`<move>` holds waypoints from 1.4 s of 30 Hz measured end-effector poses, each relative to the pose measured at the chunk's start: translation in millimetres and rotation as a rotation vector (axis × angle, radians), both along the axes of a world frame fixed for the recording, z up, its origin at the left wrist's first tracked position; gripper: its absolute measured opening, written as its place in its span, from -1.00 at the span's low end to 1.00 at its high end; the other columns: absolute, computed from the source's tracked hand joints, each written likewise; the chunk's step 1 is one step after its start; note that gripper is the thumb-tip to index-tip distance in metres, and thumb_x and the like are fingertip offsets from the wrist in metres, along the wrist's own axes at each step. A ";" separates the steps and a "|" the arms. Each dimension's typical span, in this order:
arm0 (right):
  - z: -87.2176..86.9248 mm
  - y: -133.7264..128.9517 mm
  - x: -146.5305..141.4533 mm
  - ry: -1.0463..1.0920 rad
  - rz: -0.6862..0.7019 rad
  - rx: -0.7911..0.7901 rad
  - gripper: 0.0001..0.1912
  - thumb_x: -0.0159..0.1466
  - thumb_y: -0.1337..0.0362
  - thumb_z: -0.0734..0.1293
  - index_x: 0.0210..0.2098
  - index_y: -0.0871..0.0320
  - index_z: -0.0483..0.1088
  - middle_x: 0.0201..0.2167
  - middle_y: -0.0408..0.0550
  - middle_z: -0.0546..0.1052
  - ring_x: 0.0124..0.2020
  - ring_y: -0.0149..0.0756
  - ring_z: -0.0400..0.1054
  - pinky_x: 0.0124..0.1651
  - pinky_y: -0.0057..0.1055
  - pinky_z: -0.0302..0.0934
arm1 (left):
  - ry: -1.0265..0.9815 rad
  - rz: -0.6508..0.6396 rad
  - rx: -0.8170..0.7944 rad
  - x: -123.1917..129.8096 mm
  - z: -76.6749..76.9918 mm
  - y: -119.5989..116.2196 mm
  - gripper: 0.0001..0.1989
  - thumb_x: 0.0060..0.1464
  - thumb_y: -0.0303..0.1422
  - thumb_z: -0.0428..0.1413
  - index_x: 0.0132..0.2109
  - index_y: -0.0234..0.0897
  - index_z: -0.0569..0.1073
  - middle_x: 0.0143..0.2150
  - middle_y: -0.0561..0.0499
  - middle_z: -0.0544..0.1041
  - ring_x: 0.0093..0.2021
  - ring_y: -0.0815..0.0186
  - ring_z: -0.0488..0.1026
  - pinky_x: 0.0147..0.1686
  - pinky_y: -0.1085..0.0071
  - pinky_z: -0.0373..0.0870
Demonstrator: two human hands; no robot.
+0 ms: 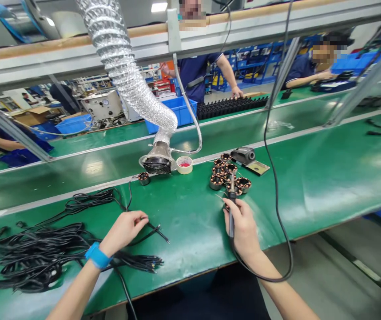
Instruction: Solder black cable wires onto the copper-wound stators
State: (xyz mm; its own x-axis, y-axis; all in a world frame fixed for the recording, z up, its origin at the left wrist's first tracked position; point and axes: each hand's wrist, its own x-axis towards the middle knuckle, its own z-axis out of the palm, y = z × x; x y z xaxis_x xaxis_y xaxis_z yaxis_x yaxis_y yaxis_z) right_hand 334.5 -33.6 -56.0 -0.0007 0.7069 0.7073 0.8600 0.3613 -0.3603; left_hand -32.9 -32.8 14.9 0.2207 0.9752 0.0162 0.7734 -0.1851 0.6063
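Note:
My left hand [125, 229], with a blue band at the wrist, pinches a black cable [153, 228] near its end. My right hand [244, 226] is closed around a soldering iron [232, 213], its tip pointing away from me. Close to those fingers is a thin pale wire, and I cannot tell whether they hold it. Several copper-wound motor stators [216, 181] sit in a cluster just beyond the iron, partly hidden by it. A single stator [144, 178] stands farther left, with a black lead beside it. Loose cable ends [147, 263] fan out below my left hand.
Bundled black cables [40, 249] cover the left of the green bench [184, 222]. A fume hose [137, 89] hangs over the middle, near a small tub [184, 165]. An iron stand [244, 155] is behind the stators. The iron's cord loops at right. Co-workers sit across.

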 end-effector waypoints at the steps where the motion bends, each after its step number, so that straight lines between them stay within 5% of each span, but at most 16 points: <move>1: 1.4 -0.3 -5.6 0.037 0.029 -0.010 -0.59 0.39 0.37 0.16 0.21 0.08 0.27 0.00 0.13 0.32 -0.03 -0.11 0.35 0.00 -0.10 0.38 | 0.030 -0.026 -0.023 1.3 -4.9 -4.2 -0.75 0.17 -0.19 0.08 -0.28 -0.22 0.58 -0.48 0.03 0.51 -0.47 0.29 0.37 -0.40 0.43 0.17; 8: 22.4 19.7 -70.4 0.213 0.458 -0.248 -0.51 0.32 0.48 0.20 0.20 0.02 0.22 0.03 0.06 0.27 -0.15 -0.30 0.42 -0.05 -0.27 0.41 | 0.019 -0.142 -0.197 7.7 -12.9 -6.1 -0.74 0.06 -0.15 0.19 -0.41 -0.25 0.50 -0.56 0.10 0.43 -0.53 0.36 0.26 -0.49 0.47 0.09; 14: 34.7 52.5 -120.0 0.111 0.763 -0.290 -0.48 0.28 0.49 0.28 0.20 0.05 0.21 0.04 0.03 0.27 -0.16 -0.35 0.39 -0.03 -0.29 0.37 | -0.315 0.141 -0.030 24.1 -6.9 32.0 -0.68 0.00 -0.10 0.21 -0.29 -0.29 0.56 -0.45 0.00 0.53 -0.44 0.29 0.39 -0.40 0.43 0.24; 21: 24.2 63.1 -130.9 0.142 0.612 -0.205 -0.34 0.11 0.20 0.53 0.15 0.03 0.26 0.02 0.05 0.32 0.03 -0.08 0.29 0.11 -0.04 0.29 | -0.389 0.204 0.059 25.6 -17.0 70.7 -0.69 -0.03 -0.10 0.23 -0.35 -0.30 0.52 -0.38 -0.03 0.54 -0.43 0.30 0.38 -0.37 0.42 0.27; 27: 19.6 62.5 -132.3 0.209 0.646 -0.267 -0.39 0.16 0.29 0.45 0.16 0.02 0.24 0.03 -0.01 0.27 -0.11 -0.28 0.35 0.00 -0.23 0.36 | -0.414 0.081 0.032 31.8 -13.7 72.4 -0.74 0.03 -0.07 0.18 -0.38 -0.17 0.54 -0.32 -0.04 0.58 -0.25 0.12 0.46 -0.17 0.28 0.35; 32: 20.7 62.0 -125.3 0.181 0.701 -0.287 -0.29 0.03 0.30 0.48 0.15 0.01 0.25 0.02 -0.03 0.26 -0.24 -0.36 0.33 -0.12 -0.37 0.35 | -0.325 0.009 -0.078 29.6 -6.0 63.9 -0.54 0.05 0.11 0.09 -0.34 -0.21 0.57 -0.30 -0.03 0.58 -0.22 0.08 0.47 -0.19 0.29 0.38; 35: 20.4 63.3 -120.1 0.157 0.751 -0.327 -0.23 0.00 0.26 0.51 0.17 -0.02 0.23 -0.02 -0.06 0.25 -0.30 -0.40 0.30 -0.14 -0.42 0.34 | -0.284 0.001 -0.189 30.5 -4.3 63.9 -0.43 -0.03 0.21 0.08 -0.34 -0.23 0.58 -0.36 -0.03 0.59 -0.32 0.12 0.48 -0.33 0.33 0.40; 42: 22.8 62.6 -110.0 0.142 0.826 -0.359 -0.23 0.07 0.20 0.50 0.22 -0.01 0.18 -0.05 -0.08 0.22 -0.21 -0.36 0.28 -0.07 -0.45 0.32 | -0.209 0.017 -0.174 28.9 -12.4 73.9 -0.40 -0.28 0.32 0.15 -0.41 -0.11 0.61 -0.35 -0.03 0.64 -0.21 -0.05 0.56 -0.17 0.16 0.52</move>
State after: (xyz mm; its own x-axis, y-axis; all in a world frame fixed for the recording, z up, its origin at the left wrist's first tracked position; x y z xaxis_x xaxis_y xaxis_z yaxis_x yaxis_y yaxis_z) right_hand 224.5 29.0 -33.1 -0.5341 0.6979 0.4771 0.3162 0.6883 -0.6529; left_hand -4.0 41.2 2.4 0.2139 0.9708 -0.1083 0.6303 -0.0524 0.7745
